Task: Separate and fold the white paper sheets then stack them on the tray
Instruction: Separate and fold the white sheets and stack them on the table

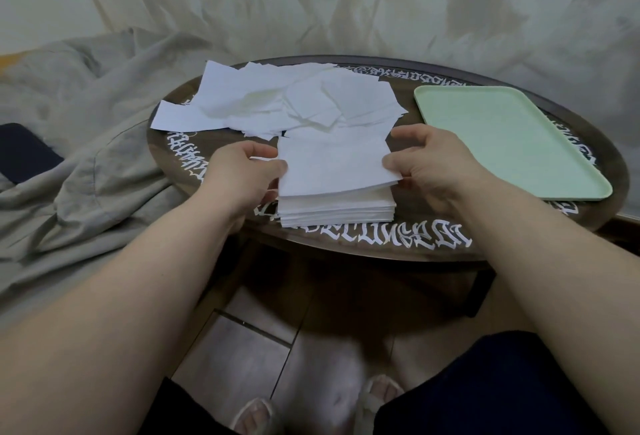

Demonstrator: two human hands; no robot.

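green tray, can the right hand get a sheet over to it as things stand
Probably yes. The green tray lies just to the right of the right hand, with only bare table between them. That hand already pinches the top sheet, though the left hand holds its other edge.

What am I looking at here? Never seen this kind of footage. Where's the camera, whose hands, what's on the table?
No machine here: a person works with bare hands, and the one picture comes from a wide-angle camera on their head, looking forward and down. Both forearms reach to a dark round table with white lettering. The left hand and right hand each pinch a side edge of the top sheet of a neat white stack. Behind it lies a loose pile of white sheets. To the right sits a pale green tray, with nothing on it yet. Grey cloth lies to the left.
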